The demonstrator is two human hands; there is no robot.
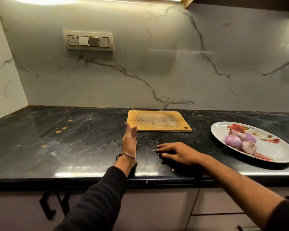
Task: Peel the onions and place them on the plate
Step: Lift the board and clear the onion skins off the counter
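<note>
Right of both hands [175,153], peeled onions [240,141] lie plated.

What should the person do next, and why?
Probably sweep up the scraps: the three peeled onions already lie on the plate, both hands are empty, and the right hand rests flat by small white bits on the counter while the left hand stands edge-on nearby.

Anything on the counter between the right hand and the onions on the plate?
Nothing visible: bare dark countertop lies between the right hand and the plate holding the onions. The cutting board sits farther back.
</note>
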